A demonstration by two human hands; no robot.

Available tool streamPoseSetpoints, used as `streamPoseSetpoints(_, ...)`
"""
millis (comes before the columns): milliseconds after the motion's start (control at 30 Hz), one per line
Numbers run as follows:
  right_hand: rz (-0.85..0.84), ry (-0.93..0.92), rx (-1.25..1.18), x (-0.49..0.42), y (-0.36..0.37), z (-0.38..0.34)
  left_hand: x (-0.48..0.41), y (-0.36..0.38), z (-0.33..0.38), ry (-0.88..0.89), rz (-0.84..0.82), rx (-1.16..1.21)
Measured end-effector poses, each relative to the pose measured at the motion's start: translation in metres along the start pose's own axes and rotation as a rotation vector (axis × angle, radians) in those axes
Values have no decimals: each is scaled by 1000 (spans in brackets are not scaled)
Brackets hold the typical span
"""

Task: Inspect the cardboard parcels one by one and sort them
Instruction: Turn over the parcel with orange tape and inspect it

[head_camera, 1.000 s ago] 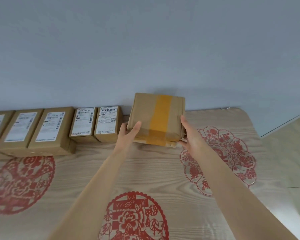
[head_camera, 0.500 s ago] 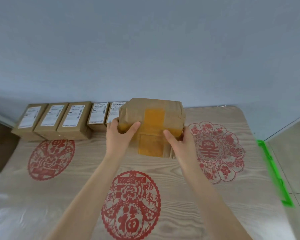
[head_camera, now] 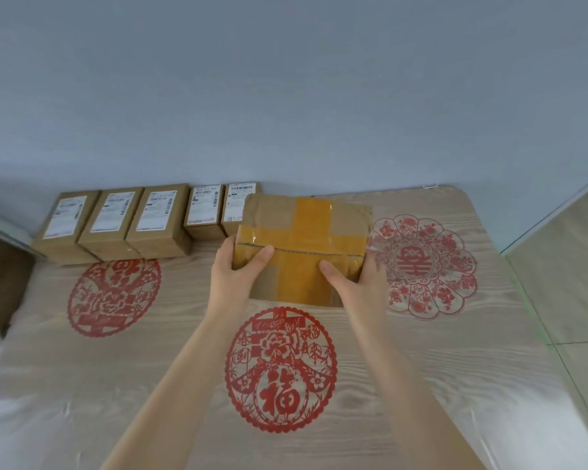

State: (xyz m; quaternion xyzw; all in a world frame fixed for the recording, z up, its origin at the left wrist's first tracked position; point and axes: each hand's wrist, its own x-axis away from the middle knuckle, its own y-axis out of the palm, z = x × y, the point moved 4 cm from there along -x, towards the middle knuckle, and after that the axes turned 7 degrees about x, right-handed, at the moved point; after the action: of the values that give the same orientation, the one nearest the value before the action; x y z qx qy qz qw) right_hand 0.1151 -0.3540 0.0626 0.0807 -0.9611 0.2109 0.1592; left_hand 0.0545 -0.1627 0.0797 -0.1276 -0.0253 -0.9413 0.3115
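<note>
Head view. A person holds one cardboard parcel (head_camera: 302,232) between both hands over the far middle of a wood-grain table (head_camera: 455,385), just beyond the central red paper-cut medallion (head_camera: 280,369). The parcel is tilted, and a cross of orange-yellow tape over a flap seam faces the camera; whether its lower edge touches the table cannot be told. The left hand (head_camera: 235,279) grips the parcel's left end, its thumb laid across the taped face and the other fingers hidden behind the box. The right hand (head_camera: 357,286) grips the right end in the same way, with the thumb on the face and the remaining fingers out of sight. Along the far edge, against the pale blue wall (head_camera: 286,96), stands a row of five labelled parcels (head_camera: 116,222), packed close side by side with white labels upward: three larger at left, two smaller at right. The held parcel partly covers the rightmost of them. Two further red medallions lie on the table, one left (head_camera: 114,295) and one right (head_camera: 421,266) of the held parcel.
</note>
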Motion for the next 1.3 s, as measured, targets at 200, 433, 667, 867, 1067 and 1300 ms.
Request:
streamPoseSetpoints(200, 74, 40, -85, 39, 42, 2, 16, -58, -17, -82, -64, 147)
streamPoseSetpoints(433, 1, -4, -113, 75, 80, 6, 33, -100, -31, -116, 50, 235)
streamPoseSetpoints(667, -65, 3, -297, 89, 77, 10, 54, -105, -31, -104, 8, 177)
streamPoseSetpoints(867, -183, -91, -242, 104, 69, 24, 70, -100, -35, -154, 98, 208)
streamPoseSetpoints(1067, -169, -37, -259, 114, 51, 37, 98, -92, -44, -178, 11, 154)
streamPoseSetpoints(1300, -157, -106, -128, 124, 36, 43, 117, -93, -51, -174, 67, 62)
